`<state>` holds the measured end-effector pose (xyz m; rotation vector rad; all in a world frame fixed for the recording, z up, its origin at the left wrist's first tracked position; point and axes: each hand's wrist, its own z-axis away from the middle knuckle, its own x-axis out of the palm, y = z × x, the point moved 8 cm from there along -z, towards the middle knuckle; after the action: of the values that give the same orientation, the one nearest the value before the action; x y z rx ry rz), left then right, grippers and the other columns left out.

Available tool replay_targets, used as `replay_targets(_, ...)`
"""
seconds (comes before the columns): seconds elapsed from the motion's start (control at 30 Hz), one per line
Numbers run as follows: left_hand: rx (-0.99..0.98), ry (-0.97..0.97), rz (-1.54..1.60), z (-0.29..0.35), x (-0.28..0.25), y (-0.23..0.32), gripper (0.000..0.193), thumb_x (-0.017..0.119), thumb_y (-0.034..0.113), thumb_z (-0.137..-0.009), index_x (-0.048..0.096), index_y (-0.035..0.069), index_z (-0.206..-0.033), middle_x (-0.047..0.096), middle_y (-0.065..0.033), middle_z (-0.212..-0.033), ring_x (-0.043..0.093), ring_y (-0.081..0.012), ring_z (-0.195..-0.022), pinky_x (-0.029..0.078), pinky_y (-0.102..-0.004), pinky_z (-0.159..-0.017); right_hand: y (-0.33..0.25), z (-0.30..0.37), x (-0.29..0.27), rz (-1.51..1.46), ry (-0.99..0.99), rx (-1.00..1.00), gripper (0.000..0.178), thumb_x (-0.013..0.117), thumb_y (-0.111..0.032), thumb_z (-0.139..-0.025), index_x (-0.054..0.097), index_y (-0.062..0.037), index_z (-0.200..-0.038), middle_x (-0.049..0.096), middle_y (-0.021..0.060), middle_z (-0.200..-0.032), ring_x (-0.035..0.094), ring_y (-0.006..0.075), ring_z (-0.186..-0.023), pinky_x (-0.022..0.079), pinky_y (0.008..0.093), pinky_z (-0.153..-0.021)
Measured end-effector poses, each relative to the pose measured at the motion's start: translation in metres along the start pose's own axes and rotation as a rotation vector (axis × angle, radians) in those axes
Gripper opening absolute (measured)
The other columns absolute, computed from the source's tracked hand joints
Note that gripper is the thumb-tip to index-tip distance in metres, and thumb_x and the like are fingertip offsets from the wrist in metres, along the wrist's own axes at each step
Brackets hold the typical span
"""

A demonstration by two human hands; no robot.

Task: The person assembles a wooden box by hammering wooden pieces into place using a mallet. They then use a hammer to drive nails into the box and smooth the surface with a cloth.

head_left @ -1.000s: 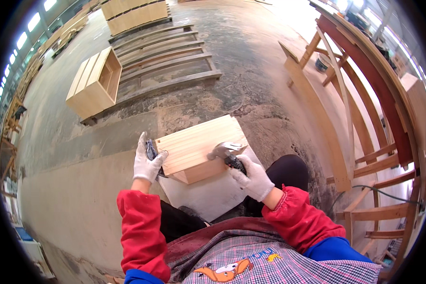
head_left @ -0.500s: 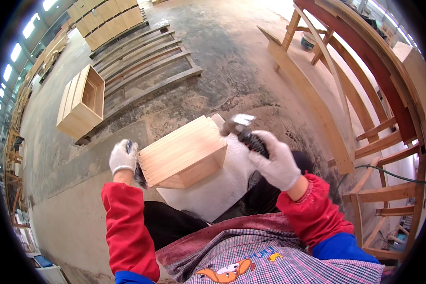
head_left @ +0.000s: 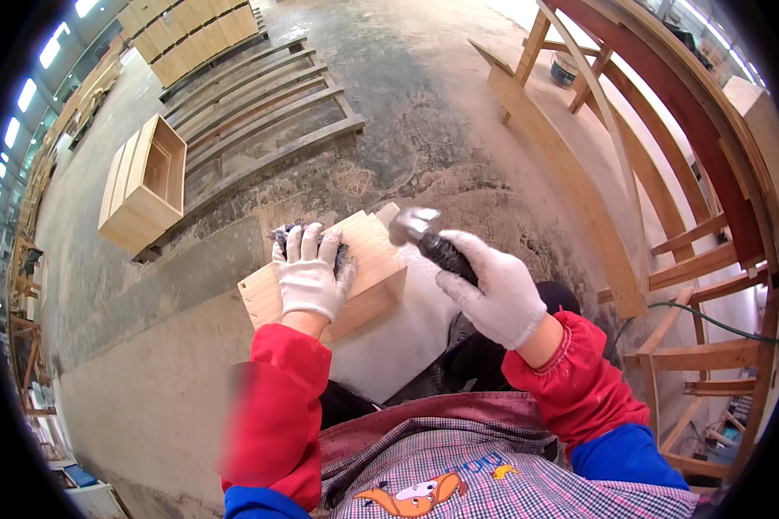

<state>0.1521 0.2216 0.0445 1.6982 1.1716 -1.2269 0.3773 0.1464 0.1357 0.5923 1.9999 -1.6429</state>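
R grip (head_left: 496,298) closed on hammer (head_left: 441,251). L grip (head_left: 310,281) over dk cloth (head_left: 342,254), can't tell if clenched; wd box (head_left: 372,253) under.

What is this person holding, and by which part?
The white-gloved right hand holds a metal-headed hammer by its black handle. The white-gloved left hand covers a dark crumpled bundle, its exact hold unclear.

Bright panels (head_left: 50,52) light the upper left; glare whitens the floor (head_left: 504,12) at top right. The hammer head (head_left: 414,223) glints mid-frame. Lower left, 1 red sleeve (head_left: 264,419) blurs; edges bow outward.
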Motion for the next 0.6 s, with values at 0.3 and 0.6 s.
replay_targets(0.3, 0.001, 0.035, -0.002, -0.009, -0.006, 0.001, 0.051, 0.060, 0.045, -0.088, 0.059, 0.016, -0.131, 0.049, -0.0121, -0.140, 0.039, -0.0357, -0.135, 0.023, -0.0556, -0.115, 0.040, -0.005, 0.024, 0.269, -0.148, 0.066, 0.039, 0.065, -0.022, -0.089, 0.056, -0.0059, -0.123, 0.067, 0.0244, -0.090, 0.067, 0.0425, -0.086, 0.052, 0.0469, -0.074)
replay_targets(0.6, 0.007, 0.067, 0.044, -0.004, -0.007, 0.005, 0.048, 0.064, 0.041, -0.086, 0.061, 0.016, -0.127, 0.051, -0.0129, -0.138, 0.040, -0.0365, -0.134, 0.026, -0.0553, -0.114, 0.034, -0.016, 0.028, 0.082, -0.006, 0.003, 0.037, 0.063, -0.028, -0.094, 0.057, -0.0099, -0.125, 0.068, 0.0238, -0.094, 0.066, 0.0425, -0.088, 0.054, 0.0458, -0.074)
